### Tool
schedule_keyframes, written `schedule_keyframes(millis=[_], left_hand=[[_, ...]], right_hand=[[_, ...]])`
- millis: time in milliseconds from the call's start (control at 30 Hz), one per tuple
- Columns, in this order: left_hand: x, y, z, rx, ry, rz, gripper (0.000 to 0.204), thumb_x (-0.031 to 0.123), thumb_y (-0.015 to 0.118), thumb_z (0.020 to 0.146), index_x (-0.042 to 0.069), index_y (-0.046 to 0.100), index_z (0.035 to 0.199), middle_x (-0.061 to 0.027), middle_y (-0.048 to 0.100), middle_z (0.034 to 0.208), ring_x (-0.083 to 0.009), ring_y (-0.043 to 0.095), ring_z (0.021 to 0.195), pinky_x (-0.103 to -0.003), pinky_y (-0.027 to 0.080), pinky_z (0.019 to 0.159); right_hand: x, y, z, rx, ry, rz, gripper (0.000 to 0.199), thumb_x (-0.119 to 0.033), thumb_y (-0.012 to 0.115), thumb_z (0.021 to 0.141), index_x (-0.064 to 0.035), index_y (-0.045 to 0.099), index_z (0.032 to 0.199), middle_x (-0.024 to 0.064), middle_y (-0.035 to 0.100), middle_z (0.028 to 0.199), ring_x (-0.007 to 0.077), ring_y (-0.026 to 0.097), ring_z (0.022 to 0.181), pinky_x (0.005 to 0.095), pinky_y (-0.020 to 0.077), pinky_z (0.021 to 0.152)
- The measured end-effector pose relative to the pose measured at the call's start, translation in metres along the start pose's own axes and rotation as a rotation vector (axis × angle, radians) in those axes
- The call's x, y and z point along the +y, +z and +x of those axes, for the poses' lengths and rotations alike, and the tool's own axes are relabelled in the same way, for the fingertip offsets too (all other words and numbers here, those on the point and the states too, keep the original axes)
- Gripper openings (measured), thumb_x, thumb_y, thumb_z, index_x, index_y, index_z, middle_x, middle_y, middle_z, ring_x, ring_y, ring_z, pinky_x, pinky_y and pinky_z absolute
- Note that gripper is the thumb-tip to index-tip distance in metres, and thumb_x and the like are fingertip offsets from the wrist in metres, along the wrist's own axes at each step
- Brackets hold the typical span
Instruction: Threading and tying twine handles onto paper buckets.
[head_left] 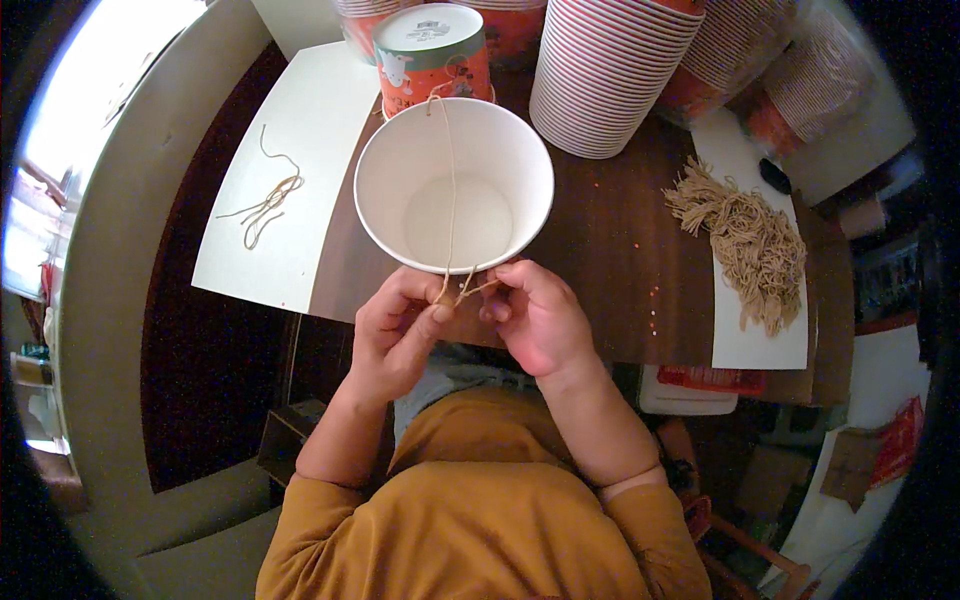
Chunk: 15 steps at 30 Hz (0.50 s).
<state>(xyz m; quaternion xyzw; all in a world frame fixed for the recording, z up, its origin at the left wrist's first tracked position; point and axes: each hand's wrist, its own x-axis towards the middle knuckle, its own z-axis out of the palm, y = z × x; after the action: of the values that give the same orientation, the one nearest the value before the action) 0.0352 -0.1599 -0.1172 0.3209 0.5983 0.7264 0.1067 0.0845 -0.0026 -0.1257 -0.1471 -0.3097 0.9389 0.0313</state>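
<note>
A large white-lined paper bucket faces me with its mouth open, at the table's near edge. One thin tan cord runs across its mouth from the far rim, where it is looped through, to the near rim. At that near rim both my hands pinch the cord's end. My left hand holds one strand between thumb and forefinger. My right hand grips another strand close to the rim, the two strands crossing between my fingers. Whether a knot is formed there I cannot make out.
Behind the bucket stands an upturned red and green bucket. A tall stack of nested buckets rises beside it. Loose cords lie on a white board at left; a heap of tan cords rests on another at right.
</note>
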Motion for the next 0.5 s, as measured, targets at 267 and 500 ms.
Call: schedule_keyframes(millis=[267,500], left_hand=[[-0.002,0.000,0.003,0.081,-0.148,-0.233,0.013,0.012,0.061,0.087,0.001,0.055,0.089,-0.0073,0.057,0.085,-0.0167,0.058,0.077,-0.030,0.048,0.073],[0.007,-0.008,0.007,0.015,0.028,-0.073,0.007,0.006,0.063,0.084,-0.001,0.060,0.086,-0.0078,0.057,0.089,-0.0157,0.056,0.082,-0.027,0.045,0.074]], right_hand=[[-0.014,0.010,-0.008,0.100,-0.192,-0.539,0.014,-0.016,0.059,0.085,-0.0037,0.062,0.090,-0.0011,0.057,0.074,0.0110,0.049,0.063,0.0218,0.0407,0.061],[-0.022,0.024,-0.018,-0.084,-1.348,-1.627,0.036,-0.013,0.070,0.071,-0.0143,0.060,0.105,0.0050,0.055,0.105,0.0241,0.054,0.090,0.0392,0.0401,0.078]])
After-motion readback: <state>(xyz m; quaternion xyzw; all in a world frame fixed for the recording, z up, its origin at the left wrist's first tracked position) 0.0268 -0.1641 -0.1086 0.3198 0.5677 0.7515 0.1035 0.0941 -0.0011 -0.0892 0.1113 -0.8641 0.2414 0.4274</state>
